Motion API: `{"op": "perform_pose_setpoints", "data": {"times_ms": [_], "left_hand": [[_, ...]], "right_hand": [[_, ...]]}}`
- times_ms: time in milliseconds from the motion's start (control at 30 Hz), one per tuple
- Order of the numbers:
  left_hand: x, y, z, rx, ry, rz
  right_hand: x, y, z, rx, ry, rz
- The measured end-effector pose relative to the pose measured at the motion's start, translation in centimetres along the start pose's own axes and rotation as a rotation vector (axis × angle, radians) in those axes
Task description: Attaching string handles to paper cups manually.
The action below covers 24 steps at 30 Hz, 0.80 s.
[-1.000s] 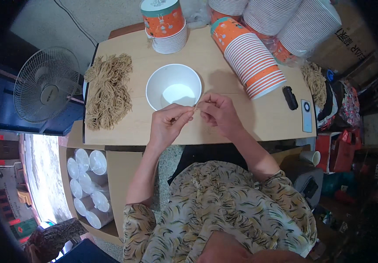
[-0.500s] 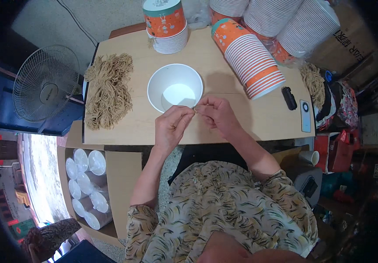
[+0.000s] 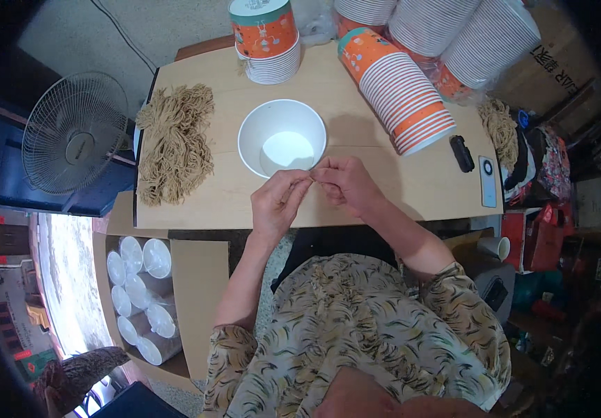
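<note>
A white paper tub (image 3: 282,129) stands upright on the table, its open mouth facing up. At its near rim, my left hand (image 3: 277,203) is closed, thumb and forefinger pinched together. The fingertips of my right hand (image 3: 348,183) meet those of the left, and its other fingers are curled in. Whatever lies between the fingertips is too small to make out. Left of the tub lies a heap of beige twine strands (image 3: 175,146), loosely bunched and apart from both hands.
An orange-printed tub stack (image 3: 269,42) stands at the back; another tub stack (image 3: 401,94) lies tilted at right. Near the right edge are a black object (image 3: 461,154) and a phone (image 3: 487,182). Left are a fan (image 3: 75,136) and a carton (image 3: 201,306) holding clear-wrapped stacks.
The whole view has shifted slightly. Both hands stay pinched together at the tub's near rim, with only a small movement of the fingers.
</note>
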<state>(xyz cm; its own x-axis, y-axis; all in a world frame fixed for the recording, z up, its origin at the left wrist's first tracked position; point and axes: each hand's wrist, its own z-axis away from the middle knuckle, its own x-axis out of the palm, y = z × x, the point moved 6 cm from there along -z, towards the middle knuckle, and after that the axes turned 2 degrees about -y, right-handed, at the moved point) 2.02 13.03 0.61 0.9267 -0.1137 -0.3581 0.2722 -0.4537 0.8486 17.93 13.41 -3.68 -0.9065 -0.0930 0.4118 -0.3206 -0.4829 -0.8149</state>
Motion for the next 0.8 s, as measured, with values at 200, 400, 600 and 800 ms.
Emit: {"op": "perform_pose_setpoints", "data": {"times_ms": [200, 400, 600, 800], "left_hand": [[-0.28, 0.26, -0.06, 0.035, -0.013, -0.034], [-0.65, 0.49, -0.05, 0.022, 0.007, -0.055], [-0.6, 0.78, 0.22, 0.132, -0.001, -0.135], [-0.25, 0.26, 0.46, 0.073, -0.028, -0.104]], "right_hand": [[0.14, 0.09, -0.19, 0.021, -0.017, -0.015], [0.35, -0.05, -0.48, 0.038, -0.052, -0.035], [0.34, 0.84, -0.79, 0.113, -0.142, -0.173], [0.47, 0.68, -0.63, 0.114, -0.191, -0.171]]}}
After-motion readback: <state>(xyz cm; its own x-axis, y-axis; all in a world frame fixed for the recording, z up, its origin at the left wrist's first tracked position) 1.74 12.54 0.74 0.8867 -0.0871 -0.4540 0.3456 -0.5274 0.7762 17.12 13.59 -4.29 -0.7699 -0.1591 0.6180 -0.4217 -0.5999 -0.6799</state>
